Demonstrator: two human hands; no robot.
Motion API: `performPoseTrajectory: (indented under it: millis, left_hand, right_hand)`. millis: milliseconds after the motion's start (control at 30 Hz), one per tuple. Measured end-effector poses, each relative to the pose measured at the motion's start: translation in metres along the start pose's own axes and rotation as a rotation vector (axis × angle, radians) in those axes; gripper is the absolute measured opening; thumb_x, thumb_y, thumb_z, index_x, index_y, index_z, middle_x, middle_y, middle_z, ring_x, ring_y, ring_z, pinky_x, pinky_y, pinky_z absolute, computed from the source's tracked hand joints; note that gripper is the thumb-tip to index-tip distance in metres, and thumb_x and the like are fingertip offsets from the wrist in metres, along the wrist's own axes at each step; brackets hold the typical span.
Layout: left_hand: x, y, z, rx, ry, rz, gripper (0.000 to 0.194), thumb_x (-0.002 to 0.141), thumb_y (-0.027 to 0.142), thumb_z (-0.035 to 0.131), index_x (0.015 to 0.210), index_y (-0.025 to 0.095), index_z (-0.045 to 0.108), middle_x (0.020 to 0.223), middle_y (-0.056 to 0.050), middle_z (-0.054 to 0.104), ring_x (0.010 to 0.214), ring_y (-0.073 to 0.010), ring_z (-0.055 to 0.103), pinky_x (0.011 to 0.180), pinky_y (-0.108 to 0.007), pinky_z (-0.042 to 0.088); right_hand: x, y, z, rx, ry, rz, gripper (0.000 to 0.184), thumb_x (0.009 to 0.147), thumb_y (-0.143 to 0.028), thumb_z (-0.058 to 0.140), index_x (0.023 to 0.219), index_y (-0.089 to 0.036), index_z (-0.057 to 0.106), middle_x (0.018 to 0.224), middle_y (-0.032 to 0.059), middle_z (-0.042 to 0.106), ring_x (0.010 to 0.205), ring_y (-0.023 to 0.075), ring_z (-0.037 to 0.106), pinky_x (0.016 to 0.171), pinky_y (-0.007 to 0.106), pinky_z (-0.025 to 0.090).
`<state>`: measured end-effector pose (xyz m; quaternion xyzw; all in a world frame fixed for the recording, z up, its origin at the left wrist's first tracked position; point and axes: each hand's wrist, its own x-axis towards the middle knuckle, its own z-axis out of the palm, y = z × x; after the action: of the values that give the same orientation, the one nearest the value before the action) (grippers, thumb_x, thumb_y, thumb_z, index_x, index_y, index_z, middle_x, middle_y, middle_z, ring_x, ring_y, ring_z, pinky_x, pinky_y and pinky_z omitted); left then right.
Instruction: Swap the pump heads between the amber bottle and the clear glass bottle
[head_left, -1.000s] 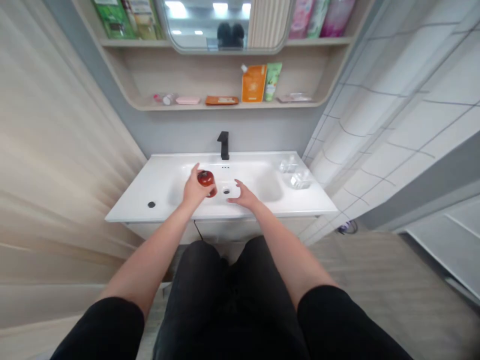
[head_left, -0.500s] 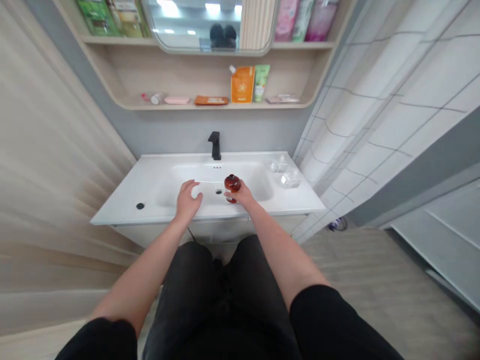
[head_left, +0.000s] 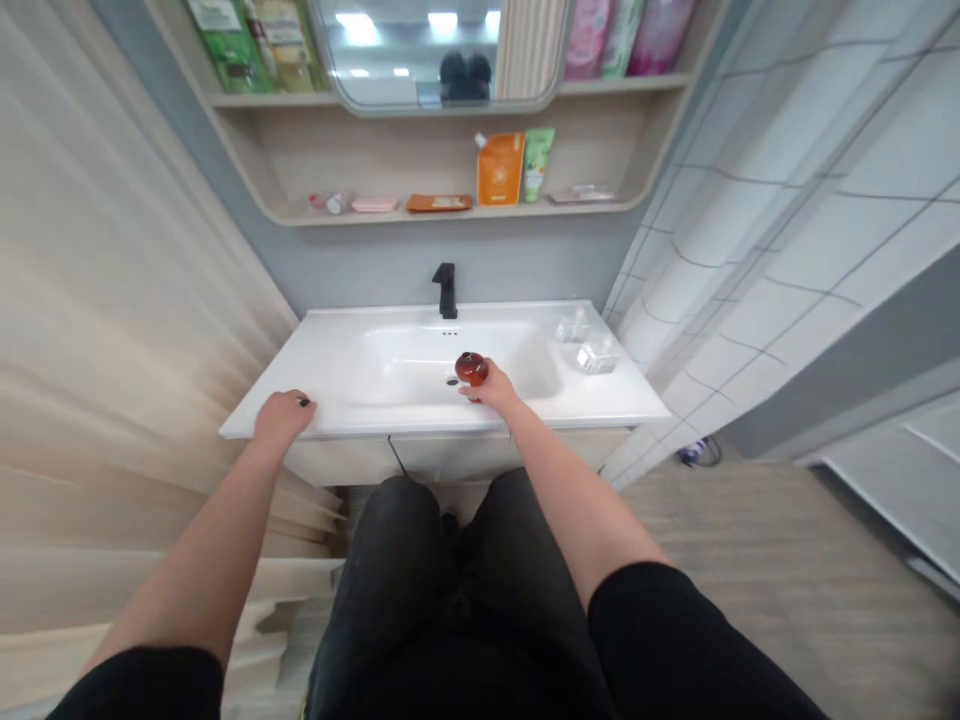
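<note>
Well, that small amber bottle (head_left: pixel 472 369) looks like glass to me: hard, fairly heavy for its size, slick and breakable over a basin, so its round body seems the safest place to hold; the right hand (head_left: pixel 495 390) has it clamped from below, fingers wrapped about its lower half, just beside the drain (head_left: pixel 451 380); the forearm reaches forward, low over the white washbasin (head_left: pixel 352 415); the left hand (head_left: pixel 283 416) lies on the front rim, though I cannot tell whether its fingers are spread or closed.
</note>
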<state>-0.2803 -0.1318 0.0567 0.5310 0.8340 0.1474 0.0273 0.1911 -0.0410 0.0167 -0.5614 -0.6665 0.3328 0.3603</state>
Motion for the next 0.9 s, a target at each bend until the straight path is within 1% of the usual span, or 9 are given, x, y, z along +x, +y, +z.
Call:
performPoseTrajectory:
  millis: [67,167,333,400,467,533,633,733,900]
  left_hand:
    - [0.001,0.011,0.002,-0.018,0.019,0.048,0.021,0.078,0.040,0.070,0.087,0.021,0.076,0.102,-0.021,0.082,0.118,-0.0480,0.076,0.110,-0.058,0.058]
    - [-0.009,0.051,0.009,-0.236,0.066,0.165,0.027,0.084,0.047,0.070,0.089,0.022,0.078,0.106,-0.018,0.084,0.112,-0.0418,0.079,0.106,-0.053,0.060]
    - [-0.035,0.169,0.049,-0.817,-0.144,0.303,0.044,0.088,0.062,0.073,0.100,0.020,0.080,0.091,-0.009,0.082,0.078,-0.0247,0.076,0.076,-0.036,0.062]
    - [-0.039,0.211,0.070,-0.940,-0.176,0.325,0.040,0.088,0.058,0.077,0.102,0.020,0.080,0.090,-0.007,0.081,0.075,-0.0217,0.075,0.074,-0.033,0.061]
    - [-0.040,0.239,0.089,-1.032,-0.226,0.308,0.036,0.089,0.053,0.077,0.103,0.020,0.079,0.090,-0.007,0.081,0.073,-0.0201,0.074,0.075,-0.033,0.061]
    - [-0.040,0.252,0.103,-1.079,-0.258,0.280,0.032,0.093,0.051,0.075,0.101,0.020,0.078,0.086,-0.006,0.079,0.071,-0.0194,0.073,0.075,-0.033,0.060]
    - [-0.039,0.253,0.115,-1.067,-0.249,0.271,0.030,0.093,0.051,0.076,0.095,0.021,0.075,0.079,-0.004,0.075,0.068,-0.0184,0.069,0.072,-0.032,0.057]
    - [-0.038,0.248,0.119,-1.053,-0.237,0.282,0.030,0.089,0.050,0.081,0.093,0.022,0.071,0.075,-0.001,0.073,0.063,-0.0167,0.064,0.066,-0.030,0.051]
    - [-0.038,0.248,0.115,-0.962,-0.222,0.228,0.030,0.093,0.053,0.076,0.091,0.023,0.070,0.067,0.001,0.068,0.058,-0.0179,0.058,0.060,-0.031,0.043]
  right_hand:
    - [-0.001,0.000,0.000,-0.012,0.004,-0.009,0.066,0.071,-0.039,0.102,0.123,-0.028,0.064,0.124,0.0052,0.083,0.111,0.0291,0.081,0.103,0.047,0.066]
    - [0.001,0.000,0.002,-0.073,-0.012,-0.033,0.067,0.071,-0.039,0.102,0.124,-0.029,0.063,0.125,0.0057,0.083,0.112,0.0296,0.081,0.102,0.046,0.065]
    - [0.002,0.001,0.008,-0.273,-0.040,-0.110,0.074,0.070,-0.031,0.102,0.132,-0.027,0.063,0.134,0.0088,0.079,0.123,0.0313,0.077,0.105,0.045,0.061]
    - [0.000,-0.001,0.008,-0.360,-0.036,-0.120,0.079,0.071,-0.029,0.100,0.139,-0.025,0.061,0.137,0.0108,0.076,0.127,0.0319,0.074,0.108,0.045,0.059]
    - [-0.002,-0.004,0.008,-0.427,-0.037,-0.119,0.082,0.073,-0.030,0.098,0.146,-0.025,0.059,0.140,0.0120,0.074,0.129,0.0320,0.072,0.110,0.045,0.058]
    - [-0.004,-0.007,0.007,-0.475,-0.046,-0.106,0.084,0.076,-0.032,0.097,0.149,-0.025,0.057,0.142,0.0130,0.072,0.129,0.0325,0.071,0.109,0.045,0.058]
    - [-0.006,-0.012,0.008,-0.533,-0.064,-0.094,0.083,0.079,-0.035,0.096,0.151,-0.026,0.056,0.143,0.0137,0.070,0.129,0.0350,0.069,0.108,0.048,0.058]
    - [-0.007,-0.014,0.011,-0.565,-0.061,-0.102,0.081,0.081,-0.037,0.096,0.151,-0.028,0.056,0.143,0.0138,0.069,0.131,0.0373,0.067,0.107,0.050,0.058]
    - [-0.012,-0.018,0.013,-0.633,-0.025,-0.113,0.080,0.084,-0.038,0.095,0.152,-0.028,0.056,0.144,0.0168,0.068,0.133,0.0405,0.063,0.110,0.054,0.055]
